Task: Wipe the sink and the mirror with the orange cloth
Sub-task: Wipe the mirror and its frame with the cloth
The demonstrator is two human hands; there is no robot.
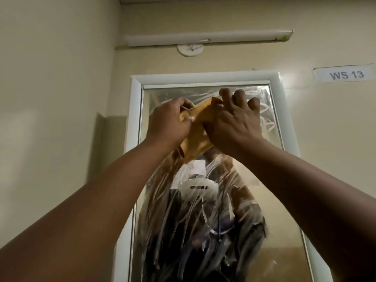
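The orange cloth point(198, 137) is bunched between both hands, high in front of the mirror point(272, 231). My left hand point(169, 121) pinches its upper left edge with fingers closed. My right hand point(234, 119) grips the cloth's right side, fingers curled over the top. The mirror has a white frame and its glass is streaked with wet smears. The person's reflection shows in the lower glass. The sink is out of view.
A white tube light fitting point(207, 38) and a round white ceiling rose point(190, 49) sit on the wall above the mirror. A label reading WS 13 point(345, 74) is at the right. A cream wall corner point(118, 23) rises at the left.
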